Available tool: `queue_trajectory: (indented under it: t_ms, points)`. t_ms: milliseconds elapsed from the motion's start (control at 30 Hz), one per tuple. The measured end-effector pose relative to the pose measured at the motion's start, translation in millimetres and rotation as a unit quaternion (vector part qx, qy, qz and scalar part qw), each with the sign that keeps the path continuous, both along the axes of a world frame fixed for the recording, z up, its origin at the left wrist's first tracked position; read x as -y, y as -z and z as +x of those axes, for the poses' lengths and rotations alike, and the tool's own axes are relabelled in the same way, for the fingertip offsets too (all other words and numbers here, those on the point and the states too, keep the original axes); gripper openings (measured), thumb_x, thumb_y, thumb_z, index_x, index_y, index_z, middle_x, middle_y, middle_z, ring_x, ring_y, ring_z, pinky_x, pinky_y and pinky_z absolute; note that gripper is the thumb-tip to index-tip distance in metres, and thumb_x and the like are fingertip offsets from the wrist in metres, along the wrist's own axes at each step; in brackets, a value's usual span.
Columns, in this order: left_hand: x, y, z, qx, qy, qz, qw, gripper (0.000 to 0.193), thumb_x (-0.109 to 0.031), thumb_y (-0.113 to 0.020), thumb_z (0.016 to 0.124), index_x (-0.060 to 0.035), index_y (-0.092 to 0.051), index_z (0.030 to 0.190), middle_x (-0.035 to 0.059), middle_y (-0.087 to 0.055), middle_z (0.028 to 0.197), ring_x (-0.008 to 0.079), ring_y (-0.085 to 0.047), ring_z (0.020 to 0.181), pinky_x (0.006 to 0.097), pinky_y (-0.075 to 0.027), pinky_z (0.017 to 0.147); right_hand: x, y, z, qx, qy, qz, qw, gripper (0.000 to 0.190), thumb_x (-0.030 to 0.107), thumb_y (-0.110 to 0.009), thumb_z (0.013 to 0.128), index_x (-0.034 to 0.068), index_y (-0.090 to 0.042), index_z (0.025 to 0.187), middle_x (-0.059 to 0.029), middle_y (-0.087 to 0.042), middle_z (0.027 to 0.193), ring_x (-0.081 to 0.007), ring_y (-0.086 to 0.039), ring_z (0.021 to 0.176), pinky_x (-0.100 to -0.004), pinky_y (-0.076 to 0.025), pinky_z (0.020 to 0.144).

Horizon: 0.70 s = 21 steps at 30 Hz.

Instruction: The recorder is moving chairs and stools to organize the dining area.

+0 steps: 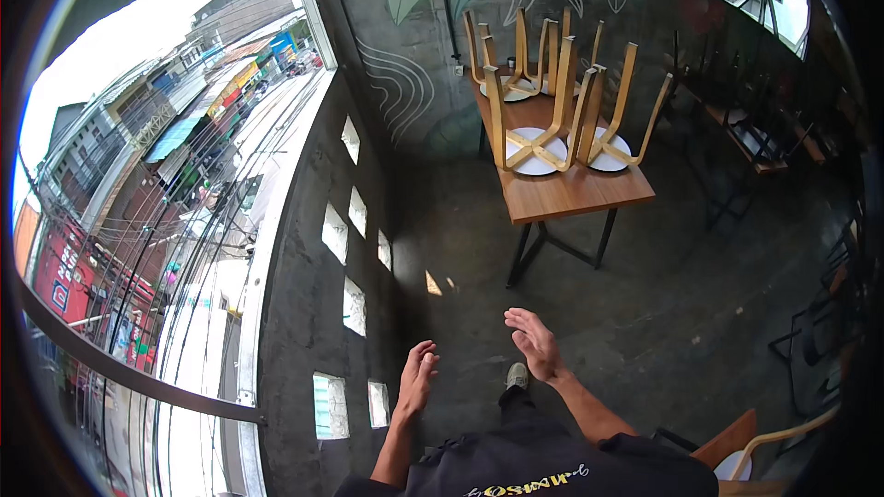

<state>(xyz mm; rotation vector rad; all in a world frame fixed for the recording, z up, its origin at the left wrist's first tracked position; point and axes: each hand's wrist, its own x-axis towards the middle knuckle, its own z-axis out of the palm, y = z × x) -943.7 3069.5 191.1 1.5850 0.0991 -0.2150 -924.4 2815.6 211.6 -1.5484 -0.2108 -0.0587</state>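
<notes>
Both of my hands are raised in front of my body, above the dark concrete floor (456, 235), and neither holds anything. My left hand (418, 373) is nearest the grey wall with square openings, its fingers slightly bent and the thumb apart. To the right, my right hand (533, 344) has its fingers stretched forward and the thumb apart. Ahead stands a wooden table (552, 197) on black metal legs. Upside-down stools with white round seats and bent wooden legs rest on it, among them a near stool (535, 152) and another stool (609, 150).
At left runs the wall (297, 331) with square openings; beyond it lie a street and overhead wires. A painted wall (407, 62) closes the far end. Dark furniture (749, 131) stands at right. A wooden chair (735, 455) is close by my right side.
</notes>
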Motion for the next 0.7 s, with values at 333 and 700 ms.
queue_trajectory:
  t_ms: [333, 700]
  points:
    - [87.1, -99.7, 215.8, 0.158, 0.014, -0.076, 0.984, 0.064, -0.052, -0.039, 0.094, -0.0046, -0.035, 0.136, 0.0155, -0.041, 0.138, 0.0262, -0.046, 0.123, 0.0402, -0.04, 0.095, 52.0, -58.5, 214.1, 0.068, -0.057, 0.043, 0.995, 0.068, 0.044, -0.053, 0.092, -0.004, -0.033, 0.136, -0.0219, -0.043, 0.136, -0.0299, -0.043, 0.127, -0.0376, -0.037, 0.102]
    - [60.6, -193.5, 325.3, 0.311, 0.056, -0.134, 0.939, 0.104, -0.078, -0.05, 0.073, -0.0014, -0.031, 0.139, 0.0177, -0.033, 0.142, 0.0292, -0.038, 0.13, 0.0413, -0.035, 0.1, -5.8, -51.8, 408.0, 0.053, -0.099, 0.03, 0.993, 0.06, 0.04, -0.05, 0.094, -0.003, -0.036, 0.134, -0.0197, -0.046, 0.132, -0.027, -0.047, 0.121, -0.0369, -0.036, 0.101]
